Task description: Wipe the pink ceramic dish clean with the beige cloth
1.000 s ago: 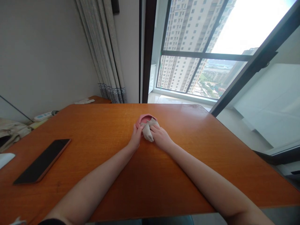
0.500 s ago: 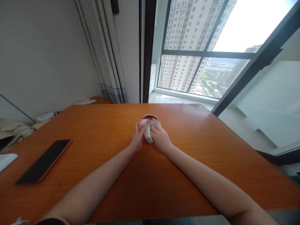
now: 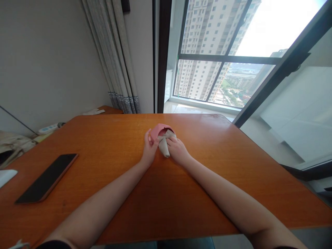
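Observation:
Near the middle of the wooden table, my left hand grips a small pink bowl by its left side. The bowl is tipped so that its opening faces down towards me and its outer wall shows on top. My right hand is closed on a light grey cloth and presses it at the bowl's rim and into its mouth. One end of the cloth hangs down between my hands. The bowl's inside is mostly hidden by the cloth and my fingers.
A dark phone-like slab with a reddish edge lies on the wooden table at the left. Beyond its left edge are a white power strip and crumpled fabric. A curtain and window stand behind.
The pink bowl has tilted over, its opening turning from upward to towards me. My left fingers have shifted up its left side. The cloth stays in my right hand at the rim.

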Demonstrator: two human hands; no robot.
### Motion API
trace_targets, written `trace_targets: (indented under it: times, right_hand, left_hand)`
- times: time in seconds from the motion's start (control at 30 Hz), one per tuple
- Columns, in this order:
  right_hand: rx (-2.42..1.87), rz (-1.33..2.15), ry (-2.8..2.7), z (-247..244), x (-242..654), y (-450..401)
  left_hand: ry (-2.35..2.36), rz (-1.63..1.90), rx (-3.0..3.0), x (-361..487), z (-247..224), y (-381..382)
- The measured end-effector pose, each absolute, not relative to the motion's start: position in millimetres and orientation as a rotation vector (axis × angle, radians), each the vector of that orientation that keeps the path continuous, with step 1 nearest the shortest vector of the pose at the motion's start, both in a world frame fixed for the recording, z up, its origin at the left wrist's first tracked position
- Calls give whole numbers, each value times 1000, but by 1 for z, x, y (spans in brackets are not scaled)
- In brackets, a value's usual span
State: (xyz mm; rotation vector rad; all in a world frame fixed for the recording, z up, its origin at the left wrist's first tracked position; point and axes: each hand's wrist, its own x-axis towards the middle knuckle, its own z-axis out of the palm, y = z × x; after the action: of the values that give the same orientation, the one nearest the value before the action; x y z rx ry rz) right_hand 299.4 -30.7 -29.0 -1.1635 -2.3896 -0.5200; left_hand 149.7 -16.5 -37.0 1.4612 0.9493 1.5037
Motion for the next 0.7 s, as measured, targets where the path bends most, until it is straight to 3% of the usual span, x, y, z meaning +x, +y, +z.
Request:
trace_targets:
  times: [0.4, 0.7]
  right_hand:
    - [-908, -395, -2504, -7, 317, -29]
    - [-1066, -483, -2375, -31, 301, -32]
  left_hand:
    - [994, 1535, 1409, 144, -41, -5]
    - [897, 1509, 1397, 151, -38, -19]
